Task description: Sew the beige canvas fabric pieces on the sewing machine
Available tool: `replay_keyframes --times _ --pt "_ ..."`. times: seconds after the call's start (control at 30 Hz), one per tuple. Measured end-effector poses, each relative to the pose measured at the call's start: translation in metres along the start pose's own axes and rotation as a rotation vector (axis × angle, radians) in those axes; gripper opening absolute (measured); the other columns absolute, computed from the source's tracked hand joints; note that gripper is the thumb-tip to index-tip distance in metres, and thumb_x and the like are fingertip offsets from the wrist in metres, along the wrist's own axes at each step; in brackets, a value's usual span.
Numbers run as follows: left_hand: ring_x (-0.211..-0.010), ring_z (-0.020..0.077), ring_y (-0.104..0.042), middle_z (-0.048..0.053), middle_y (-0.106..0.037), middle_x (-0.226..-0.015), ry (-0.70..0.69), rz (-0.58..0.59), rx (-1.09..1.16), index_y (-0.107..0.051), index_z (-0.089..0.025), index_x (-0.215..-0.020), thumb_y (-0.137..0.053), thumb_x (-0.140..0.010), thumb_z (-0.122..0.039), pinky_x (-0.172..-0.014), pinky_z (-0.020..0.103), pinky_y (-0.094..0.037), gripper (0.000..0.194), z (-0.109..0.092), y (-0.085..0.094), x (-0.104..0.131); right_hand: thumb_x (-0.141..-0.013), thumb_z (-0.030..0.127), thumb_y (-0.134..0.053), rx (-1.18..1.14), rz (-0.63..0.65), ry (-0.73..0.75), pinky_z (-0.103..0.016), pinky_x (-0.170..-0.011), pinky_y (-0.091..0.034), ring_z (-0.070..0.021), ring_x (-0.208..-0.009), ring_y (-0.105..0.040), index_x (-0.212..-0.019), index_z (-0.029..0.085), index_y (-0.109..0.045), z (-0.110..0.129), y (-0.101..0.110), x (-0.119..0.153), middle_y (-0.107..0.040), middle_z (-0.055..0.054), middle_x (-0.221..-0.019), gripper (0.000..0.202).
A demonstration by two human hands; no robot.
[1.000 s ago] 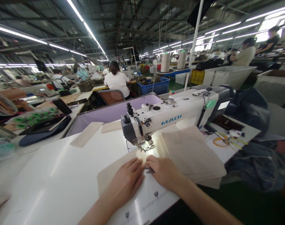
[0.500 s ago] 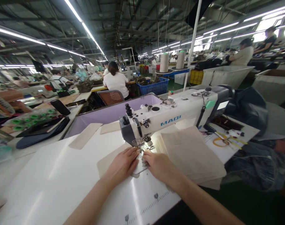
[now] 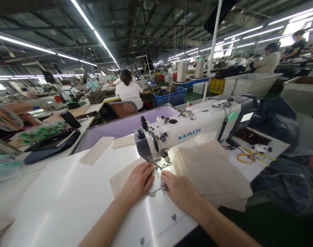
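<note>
A white sewing machine (image 3: 189,127) stands on the table, its needle area lit. My left hand (image 3: 139,181) lies flat over the edge of a beige fabric piece (image 3: 117,180), fingertips close to the presser foot (image 3: 157,165). Just right of the needle plate (image 3: 155,185), my right hand (image 3: 179,188) is closed with fingers curled. A small dark, thin metallic thing shows under its fingers, too small to name. A stack of beige fabric pieces (image 3: 210,168) lies beside that hand, under the machine arm.
Two more beige pieces (image 3: 97,151) lie at the table's far left edge. Behind is a lilac-lined bin (image 3: 115,127). Yellow-handled scissors (image 3: 245,157) rest at the right. Thread cones (image 3: 181,71) stand behind the machine; a seated co-worker (image 3: 129,91) is ahead.
My right hand has drawn slightly back from the needle toward me, and the thin metallic thing now shows by its fingers. My left hand stays on the fabric. The whole view has shifted slightly.
</note>
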State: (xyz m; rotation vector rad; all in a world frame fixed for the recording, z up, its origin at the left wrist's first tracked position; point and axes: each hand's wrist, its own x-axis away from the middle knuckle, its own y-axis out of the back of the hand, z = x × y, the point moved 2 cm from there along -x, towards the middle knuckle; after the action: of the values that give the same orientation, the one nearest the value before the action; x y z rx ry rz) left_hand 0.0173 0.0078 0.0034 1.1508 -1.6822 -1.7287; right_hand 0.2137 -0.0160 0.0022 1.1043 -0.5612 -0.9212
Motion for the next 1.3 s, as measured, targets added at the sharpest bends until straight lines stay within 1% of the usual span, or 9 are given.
replay_keyframes --times 0.17,0.3,0.57,0.7,0.87,1.0,1.17,1.23,1.3 --pt "-0.134 0.0284 -0.053 0.011 -0.062 -0.141 0.082 0.035 -0.026 -0.059 -0.018 -0.136 -0.049 -0.101 -0.033 -0.114 0.051 -0.042 0.039 0.001 -0.007 0.005 -0.098 0.013 -0.047 0.03 -0.014 -0.021 -0.029 -0.069 -0.05 -0.0202 -0.087 -0.071 -0.11 0.02 -0.064 0.004 -0.007 0.008 -0.067 -0.007 -0.127 0.022" --pt "-0.134 0.0272 -0.054 0.008 -0.06 -0.145 0.129 0.073 -0.031 -0.059 -0.022 -0.14 -0.045 -0.103 -0.034 -0.109 0.048 -0.047 0.04 -0.01 0.006 0.02 -0.096 0.012 -0.049 -0.01 -0.064 -0.002 -0.029 -0.075 -0.052 -0.021 -0.093 -0.071 -0.111 0.019 -0.065 -0.001 -0.014 0.015 -0.066 -0.007 -0.131 0.023" --pt "-0.121 0.0237 -0.062 0.006 -0.067 -0.136 0.103 0.165 0.034 -0.067 -0.026 -0.13 -0.041 -0.091 -0.002 -0.101 0.042 -0.054 0.052 -0.019 0.033 0.04 -0.094 0.01 -0.046 -0.083 -0.129 -0.024 -0.032 -0.08 -0.055 -0.0225 -0.096 -0.071 -0.114 0.018 -0.066 -0.007 -0.017 0.018 -0.065 -0.01 -0.131 0.03" --pt "-0.104 0.0285 -0.068 0.014 -0.068 -0.116 0.404 0.296 -0.205 -0.068 -0.017 -0.111 -0.044 -0.1 -0.019 -0.077 0.039 -0.06 0.027 -0.02 0.034 0.037 -0.088 0.005 -0.047 -0.215 -0.261 -0.032 -0.032 -0.084 -0.056 -0.0226 -0.103 -0.069 -0.123 0.019 -0.063 -0.014 -0.015 0.023 -0.066 -0.011 -0.129 0.04" --pt "-0.085 0.027 -0.073 0.012 -0.067 -0.098 0.671 0.462 -0.276 -0.064 -0.014 -0.104 -0.032 -0.104 -0.026 -0.068 0.036 -0.057 0.034 -0.031 0.039 0.044 -0.088 0.006 -0.048 -0.381 -0.362 -0.084 -0.033 -0.086 -0.055 -0.0201 -0.098 -0.067 -0.124 0.023 -0.062 -0.026 -0.012 0.029 -0.068 -0.007 -0.109 0.043" --pt "-0.088 0.0303 -0.074 0.015 -0.069 -0.099 0.743 0.534 -0.247 -0.063 -0.01 -0.108 -0.03 -0.105 -0.025 -0.069 0.037 -0.056 0.036 -0.037 0.043 0.049 -0.094 0.014 -0.05 -0.4 -0.306 -0.101 -0.031 -0.083 -0.053 -0.0188 -0.092 -0.066 -0.116 0.023 -0.066 -0.026 -0.005 0.026 -0.068 -0.005 -0.103 0.03" --pt "-0.088 0.03 -0.074 0.014 -0.069 -0.098 0.772 0.594 -0.249 -0.063 -0.011 -0.106 -0.031 -0.106 -0.028 -0.07 0.038 -0.055 0.036 -0.038 0.051 0.05 -0.09 0.011 -0.053 -0.237 -0.058 -0.068 -0.026 -0.072 -0.048 -0.0165 -0.084 -0.066 -0.103 0.023 -0.071 -0.015 0.004 0.022 -0.065 -0.003 -0.106 0.025" --pt "-0.09 0.0312 -0.072 0.013 -0.068 -0.096 0.731 0.567 -0.282 -0.064 -0.013 -0.103 -0.036 -0.104 -0.024 -0.071 0.041 -0.056 0.031 -0.04 0.05 0.047 -0.088 0.009 -0.053 -0.169 -0.007 -0.072 -0.026 -0.07 -0.046 -0.0163 -0.082 -0.065 -0.1 0.022 -0.071 -0.012 0.007 0.022 -0.064 -0.003 -0.107 0.026" --pt "-0.095 0.0318 -0.069 0.013 -0.068 -0.101 0.599 0.45 -0.301 -0.066 -0.014 -0.102 -0.04 -0.099 -0.015 -0.073 0.043 -0.057 0.026 -0.046 0.043 0.041 -0.087 0.008 -0.052 -0.144 0.009 -0.059 -0.026 -0.07 -0.045 -0.0163 -0.082 -0.065 -0.103 0.022 -0.07 -0.011 0.007 0.023 -0.064 -0.003 -0.109 0.027"
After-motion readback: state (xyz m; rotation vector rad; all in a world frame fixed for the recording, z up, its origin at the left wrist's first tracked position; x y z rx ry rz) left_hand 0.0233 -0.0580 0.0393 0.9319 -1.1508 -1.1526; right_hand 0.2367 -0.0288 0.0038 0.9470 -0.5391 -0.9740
